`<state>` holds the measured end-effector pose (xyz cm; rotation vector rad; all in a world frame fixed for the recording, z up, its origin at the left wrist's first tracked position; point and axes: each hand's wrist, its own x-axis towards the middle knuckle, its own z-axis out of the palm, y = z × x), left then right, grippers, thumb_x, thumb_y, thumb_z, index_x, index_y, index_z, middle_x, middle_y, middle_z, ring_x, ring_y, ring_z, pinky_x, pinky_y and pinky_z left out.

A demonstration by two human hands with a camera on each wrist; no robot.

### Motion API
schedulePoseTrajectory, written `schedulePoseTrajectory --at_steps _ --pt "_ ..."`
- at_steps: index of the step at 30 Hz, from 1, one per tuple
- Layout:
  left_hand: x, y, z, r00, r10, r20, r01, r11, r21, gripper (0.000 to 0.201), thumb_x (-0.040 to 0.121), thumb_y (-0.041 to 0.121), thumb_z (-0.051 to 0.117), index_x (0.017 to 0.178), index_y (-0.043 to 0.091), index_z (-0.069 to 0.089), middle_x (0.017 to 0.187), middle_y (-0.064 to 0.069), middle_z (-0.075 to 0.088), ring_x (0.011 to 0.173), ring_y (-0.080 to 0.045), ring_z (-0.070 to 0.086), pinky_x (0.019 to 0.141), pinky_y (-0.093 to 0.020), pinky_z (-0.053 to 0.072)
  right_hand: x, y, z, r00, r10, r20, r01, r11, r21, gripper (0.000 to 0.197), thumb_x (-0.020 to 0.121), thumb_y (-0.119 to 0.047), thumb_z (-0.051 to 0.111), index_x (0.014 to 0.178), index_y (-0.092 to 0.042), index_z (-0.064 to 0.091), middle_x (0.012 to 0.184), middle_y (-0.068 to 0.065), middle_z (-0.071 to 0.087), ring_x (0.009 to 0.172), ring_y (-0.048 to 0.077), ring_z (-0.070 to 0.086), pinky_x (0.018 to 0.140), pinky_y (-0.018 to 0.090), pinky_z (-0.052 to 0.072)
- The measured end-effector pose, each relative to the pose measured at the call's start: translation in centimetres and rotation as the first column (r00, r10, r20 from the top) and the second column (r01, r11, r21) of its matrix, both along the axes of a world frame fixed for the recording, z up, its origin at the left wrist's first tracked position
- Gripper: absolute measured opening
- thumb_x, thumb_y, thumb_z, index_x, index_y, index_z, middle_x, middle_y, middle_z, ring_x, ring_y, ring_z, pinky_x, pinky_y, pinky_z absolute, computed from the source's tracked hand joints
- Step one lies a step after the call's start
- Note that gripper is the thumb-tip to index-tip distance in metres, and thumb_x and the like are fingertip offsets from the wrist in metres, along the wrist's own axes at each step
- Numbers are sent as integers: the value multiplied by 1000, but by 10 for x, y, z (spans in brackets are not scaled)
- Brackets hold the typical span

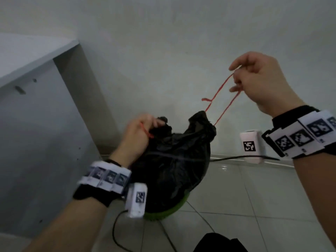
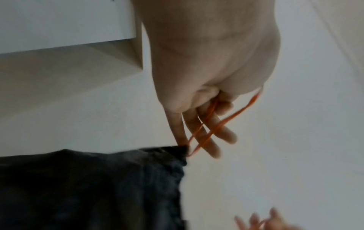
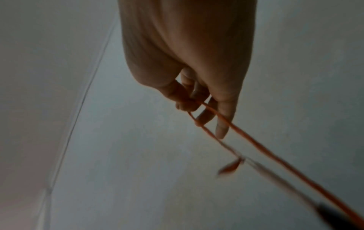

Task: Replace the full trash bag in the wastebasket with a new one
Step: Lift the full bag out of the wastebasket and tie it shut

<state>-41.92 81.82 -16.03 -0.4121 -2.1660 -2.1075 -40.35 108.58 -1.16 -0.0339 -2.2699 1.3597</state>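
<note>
A full black trash bag (image 1: 174, 160) sits in a green wastebasket (image 1: 164, 212) on the tiled floor, its mouth gathered by a red drawstring. My right hand (image 1: 254, 82) is raised up and to the right, its fingers hooked through the right drawstring loop (image 1: 221, 99), which runs taut down to the bag's corner. My left hand (image 1: 138, 135) is low at the bag's left top corner with the left drawstring loop (image 1: 146, 131) around its fingers (image 2: 199, 129). The black bag (image 2: 88, 186) fills the lower left of the left wrist view. The right wrist view shows the taut red string (image 3: 265, 149) leaving my fingers (image 3: 222, 124).
A white cabinet (image 1: 36, 115) stands close on the left. The white wall (image 1: 163, 42) is right behind the basket. Black cables (image 1: 236, 158) run along the floor and beside the basket. A dark object (image 1: 218, 242) lies at the bottom edge.
</note>
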Motion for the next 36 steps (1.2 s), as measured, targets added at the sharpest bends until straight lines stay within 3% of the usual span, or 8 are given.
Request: schedulePoseTrajectory --at_steps 5,8,11,18,21,28,33,36 --pt "-3 -42 129 977 -202 -63 211 950 229 31 104 25 29 77 16 43 48 2 44 41 -18 44 57 -36 54 -4 -46 -6 966 192 -175 -260 701 -664 28 86 12 39 94 -10 56 61 5 44 53 20 52 56 39 60" --pt "-2 -36 171 982 -165 -91 174 978 111 32 103 25 31 74 21 43 51 5 30 42 -14 24 49 -29 41 2 -91 -23 923 376 -83 -384 886 -262 15 92 -10 57 105 -16 61 58 -4 44 44 11 37 41 23 35" --pt "3 -19 183 973 -152 -171 155 988 6 26 99 19 32 76 18 44 51 7 35 45 -13 32 56 -31 42 11 -143 -42 838 525 148 -545 819 182 39 86 -43 71 120 -25 66 64 -3 56 57 6 51 63 25 47" --pt "5 -35 106 981 -185 -63 190 977 100 36 96 27 42 125 12 55 114 -11 65 102 -23 63 92 -39 51 4 -144 -26 850 527 -2 -514 828 -224 22 98 -4 56 79 3 62 44 -11 42 33 0 34 39 8 27" --pt "17 -23 60 966 -249 77 223 943 248 37 99 27 42 124 6 59 95 -11 66 76 -18 61 74 -29 53 1 -133 -25 858 513 0 -491 820 -294 23 100 -4 53 79 0 61 49 -3 41 34 0 32 37 9 27" --pt "32 -18 -28 988 -78 -133 31 945 -326 11 98 14 51 95 13 62 79 4 58 76 -3 56 75 -20 42 -13 -122 -43 920 392 15 -382 903 -197 28 97 -5 57 71 -10 64 46 -8 43 40 3 33 43 15 28" --pt "21 -10 -3 992 -101 -78 72 946 -316 43 84 49 61 121 26 61 78 0 58 74 -11 58 76 -27 47 -5 -132 -54 879 427 211 -377 895 -239 22 100 -9 54 82 -3 65 56 3 44 32 1 35 36 11 30" --pt "22 10 19 994 -23 -109 -6 966 -257 37 84 55 60 85 20 68 59 6 52 53 -4 47 58 -23 41 -3 -132 -46 795 513 323 -438 855 -278 21 102 -13 52 95 1 67 63 7 51 32 2 39 35 16 33"
